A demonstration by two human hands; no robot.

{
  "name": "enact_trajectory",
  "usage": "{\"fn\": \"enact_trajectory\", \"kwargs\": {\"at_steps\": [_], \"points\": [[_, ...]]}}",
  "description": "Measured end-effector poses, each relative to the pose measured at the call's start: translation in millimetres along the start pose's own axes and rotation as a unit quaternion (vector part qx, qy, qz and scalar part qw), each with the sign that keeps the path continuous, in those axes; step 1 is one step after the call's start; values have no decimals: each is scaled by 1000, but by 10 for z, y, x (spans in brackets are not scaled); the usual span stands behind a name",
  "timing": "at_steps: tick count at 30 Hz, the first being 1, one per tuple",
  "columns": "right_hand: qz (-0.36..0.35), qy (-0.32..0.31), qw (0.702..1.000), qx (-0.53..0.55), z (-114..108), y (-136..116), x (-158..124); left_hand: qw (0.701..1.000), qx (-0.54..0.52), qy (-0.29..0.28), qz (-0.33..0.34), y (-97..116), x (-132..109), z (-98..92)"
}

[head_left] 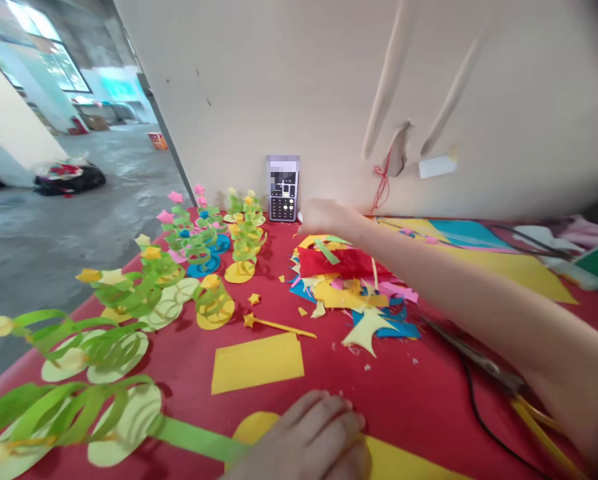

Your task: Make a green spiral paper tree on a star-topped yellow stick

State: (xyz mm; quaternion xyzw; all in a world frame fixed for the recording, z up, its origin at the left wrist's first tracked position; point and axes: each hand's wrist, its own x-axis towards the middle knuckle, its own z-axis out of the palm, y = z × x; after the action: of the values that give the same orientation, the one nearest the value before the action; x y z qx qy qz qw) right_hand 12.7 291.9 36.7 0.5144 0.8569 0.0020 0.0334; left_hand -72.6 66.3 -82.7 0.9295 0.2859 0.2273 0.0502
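Your left hand (pixel 323 433) curls over flat yellow paper (pixel 409 461), perhaps steadying it; left of your blurred right hand (pixel 323 216) stands a rectangular lilac-edged phone (pixel 283 200). I can't tell either grip.

The red-covered bench (pixel 403 400) carries spiral paper ornaments (pixel 166 307), paper scraps (pixel 349 293), a yellow paper rectangle (pixel 257 363), yellow-handled scissors (pixel 491 367) and an upright phone (pixel 283 193).

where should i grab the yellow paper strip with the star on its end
Probably pinch the yellow strip near its bare right end, coming from the right: the narrow tail points that way, while the star sits at its left end.
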Motion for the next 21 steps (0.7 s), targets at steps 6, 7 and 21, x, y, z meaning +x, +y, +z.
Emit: {"fn": "enact_trajectory", "kwargs": {"at_steps": [6, 7, 21], "points": [[-82, -17, 996, -34, 48, -10, -1630, 997, 37, -62, -16, 116, 42, -175], [-87, -18, 996, -29, 130, 26, -1878, 997, 33, -64, -22, 130, 46, -185], [-27, 11, 975, 220, 1000, -27, -2781, 996, 46, -81, -3, 198, 44, -182]]}}
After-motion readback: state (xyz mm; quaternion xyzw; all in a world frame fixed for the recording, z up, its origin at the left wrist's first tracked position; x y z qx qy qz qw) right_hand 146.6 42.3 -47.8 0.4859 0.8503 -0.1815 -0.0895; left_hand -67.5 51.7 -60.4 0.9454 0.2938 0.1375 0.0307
